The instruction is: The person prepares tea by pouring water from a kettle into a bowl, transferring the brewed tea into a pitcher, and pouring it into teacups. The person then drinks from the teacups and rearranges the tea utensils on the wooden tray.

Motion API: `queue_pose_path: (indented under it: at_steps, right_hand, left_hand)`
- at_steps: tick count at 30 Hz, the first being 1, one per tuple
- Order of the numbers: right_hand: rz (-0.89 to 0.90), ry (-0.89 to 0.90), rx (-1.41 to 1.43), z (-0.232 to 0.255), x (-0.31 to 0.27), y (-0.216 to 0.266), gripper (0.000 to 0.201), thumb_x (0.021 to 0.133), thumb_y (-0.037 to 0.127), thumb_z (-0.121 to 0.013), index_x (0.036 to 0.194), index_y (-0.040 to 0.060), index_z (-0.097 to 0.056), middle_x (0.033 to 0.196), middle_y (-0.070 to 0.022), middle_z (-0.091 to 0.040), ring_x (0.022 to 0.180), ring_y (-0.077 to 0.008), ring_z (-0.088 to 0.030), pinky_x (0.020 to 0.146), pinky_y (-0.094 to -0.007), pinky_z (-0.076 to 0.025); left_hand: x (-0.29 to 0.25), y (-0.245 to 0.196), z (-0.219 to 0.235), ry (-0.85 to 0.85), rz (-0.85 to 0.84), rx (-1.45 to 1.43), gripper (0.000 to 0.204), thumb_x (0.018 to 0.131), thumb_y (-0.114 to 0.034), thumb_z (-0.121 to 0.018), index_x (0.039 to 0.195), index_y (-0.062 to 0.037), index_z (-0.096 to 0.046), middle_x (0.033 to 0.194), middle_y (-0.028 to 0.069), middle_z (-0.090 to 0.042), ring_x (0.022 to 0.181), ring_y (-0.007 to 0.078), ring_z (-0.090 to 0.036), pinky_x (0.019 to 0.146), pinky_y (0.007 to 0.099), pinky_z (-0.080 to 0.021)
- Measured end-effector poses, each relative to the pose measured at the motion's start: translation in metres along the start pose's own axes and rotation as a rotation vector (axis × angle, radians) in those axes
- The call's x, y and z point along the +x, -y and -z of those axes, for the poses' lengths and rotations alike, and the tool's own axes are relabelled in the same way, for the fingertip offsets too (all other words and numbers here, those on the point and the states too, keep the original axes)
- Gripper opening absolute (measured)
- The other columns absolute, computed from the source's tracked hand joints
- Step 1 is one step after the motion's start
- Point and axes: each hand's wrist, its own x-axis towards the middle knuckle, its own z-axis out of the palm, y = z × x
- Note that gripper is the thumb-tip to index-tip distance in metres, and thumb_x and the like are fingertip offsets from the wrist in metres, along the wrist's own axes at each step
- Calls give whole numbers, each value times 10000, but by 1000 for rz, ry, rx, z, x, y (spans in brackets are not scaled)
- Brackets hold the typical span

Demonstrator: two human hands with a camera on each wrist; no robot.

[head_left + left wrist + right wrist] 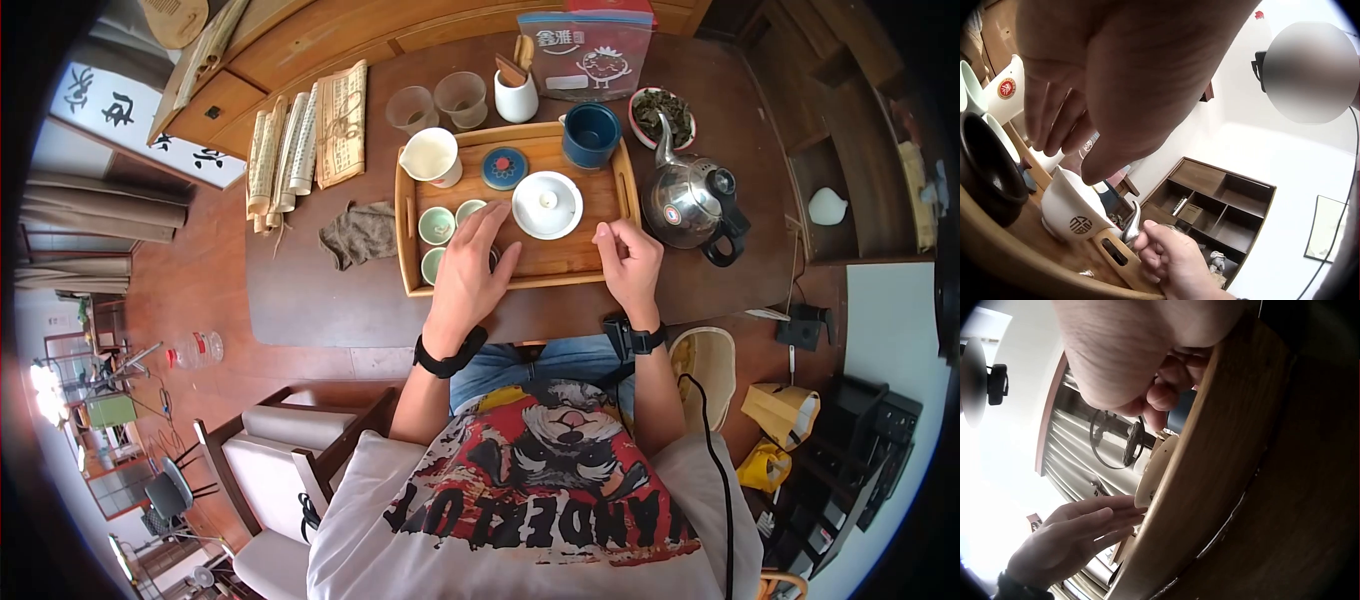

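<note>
My left hand [468, 268] hovers over the front of the wooden tray [560, 265], fingers extended and thumb apart, holding nothing. Its fingertips come close to the left side of a white lidded gaiwan [547, 208], which bears a dark round emblem in the left wrist view. Beneath this hand are pale green teacups [437, 226] and a dark bowl [988, 175], both partly hidden in the head view. By the tray's right handle is my right hand [630, 266], its fingers curled with the thumb against them and nothing visible in its grip.
On the tray are a white pitcher [432, 160], a blue patterned lid [504, 167] and a blue canister [590, 137]. A steel kettle [690, 205] and a bowl of tea leaves [662, 117] stand right of it. A crumpled cloth [358, 236] lies left, near bamboo scrolls [300, 140].
</note>
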Motion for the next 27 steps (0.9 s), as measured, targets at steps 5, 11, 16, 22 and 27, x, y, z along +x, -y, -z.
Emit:
queue_pose_path:
  at_steps: [5,11,16,22,27]
  right_hand:
    - [-9,-8,7,0,-1,-2,252,1039,83,-771,834,-16,-662,678,-52,-557,563,-104,-483,533,-290,-375]
    - [26,-12,24,0,-1,-7,242,1056,80,-758,841,-17,-703,678,-13,-589,565,-53,-434,526,-261,-319]
    - [41,-16,21,0,1,-3,236,1047,81,-763,839,-17,-711,670,-27,-586,560,-66,-442,525,-273,-324]
    - [9,1,14,2,0,-1,251,1038,95,-771,840,-10,-659,687,-77,-563,551,-151,-486,532,-319,-383]
    - [5,-5,26,1,1,-1,254,1039,98,-771,841,-13,-657,688,-80,-564,552,-150,-490,532,-319,-387]
  left_hand:
    - [-2,2,-7,22,4,-19,517,959,-95,-811,1451,-15,-675,1405,225,-729,1274,440,-709,1072,466,-582]
    - [-4,-1,-13,38,5,-9,520,951,-79,-811,1448,-11,-673,1425,225,-720,1273,441,-705,1079,471,-575]
    - [5,-11,-18,-18,-17,-4,565,909,-77,-850,1444,-17,-679,1486,212,-687,1327,437,-666,1111,485,-551]
    - [25,-16,-29,-37,-112,13,555,886,-70,-868,1412,-16,-699,1448,182,-708,1299,418,-672,1088,486,-557]
    - [40,-17,-36,-76,-142,82,418,882,-35,-848,1291,-17,-762,1311,144,-758,1188,389,-697,1029,478,-575]
